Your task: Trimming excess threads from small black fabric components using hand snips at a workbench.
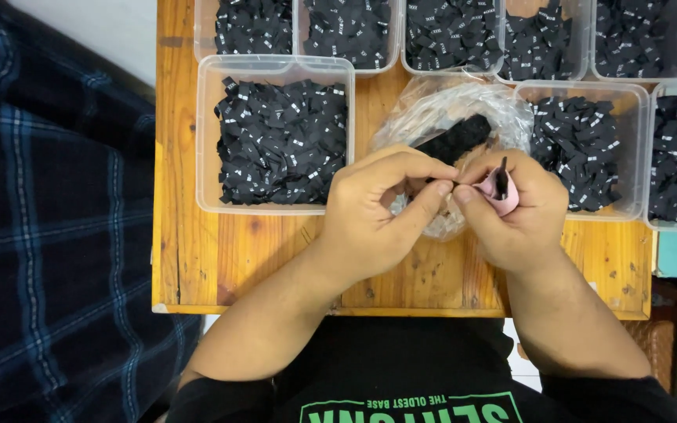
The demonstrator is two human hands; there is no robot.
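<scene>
Both hands pinching over a clear crumpled plastic bag (440, 106).
Left hand (374, 211) fingertips closed on a tiny black label; right hand (515, 215) grips small pink-handled snips (501, 192).

One view only, and it came from the person's head, looking almost straight down. The lens sat close above the wooden bench (237, 258), near enough that the two hands filled the middle of the frame, left hand (374, 215) and right hand (515, 211) meeting just below centre. The person's own black shirt (401, 368) ran along the bottom edge, so the camera faced down and slightly forward, away from the body. Clear plastic tubs (276, 133) crossed the top, the far row cut off by the frame. A dark checked cloth (48, 235) took the whole left side. No second view shared the scene.
</scene>
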